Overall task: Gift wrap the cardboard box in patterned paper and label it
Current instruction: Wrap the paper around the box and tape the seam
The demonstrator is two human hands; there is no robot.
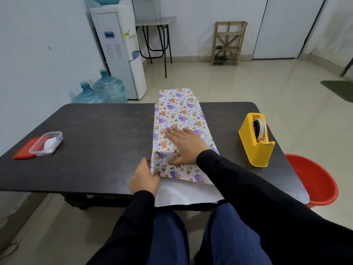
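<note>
**A:** Head view, fingers first. How do they lie?

**B:** The right hand (183, 142) is flat, with its fingers (172, 131) straight and close together, pressing down on the top of the wrapped parcel. Its thumb reaches over the near edge and presses the paper against the front face. The left hand (144, 176) has its fingers curled and grips the left edge of the loose flap at the near left corner.

**A:** And the cardboard box?

**B:** It is fully covered by the patterned paper (181, 115), a white sheet printed with elephants, bears and rainbows. The parcel lies lengthwise along the middle of the dark table (95, 131), and the far end of the paper pokes past the table's back edge. The near end is open, with the paper's plain white underside spread flat toward the person's lap.

**A:** What else is on the table?

**B:** A yellow tape dispenser (256, 142) stands to the right, apart from the parcel. Far to the left is a clear plastic container (45, 143) with white slips inside, touching its red lid (24, 149).

**A:** And beyond the table?

**B:** A red bucket (321, 180) sits on the floor by the right corner. A water dispenser (122, 54) stands against the far wall, with blue water bottles (103, 90) beside it.
</note>
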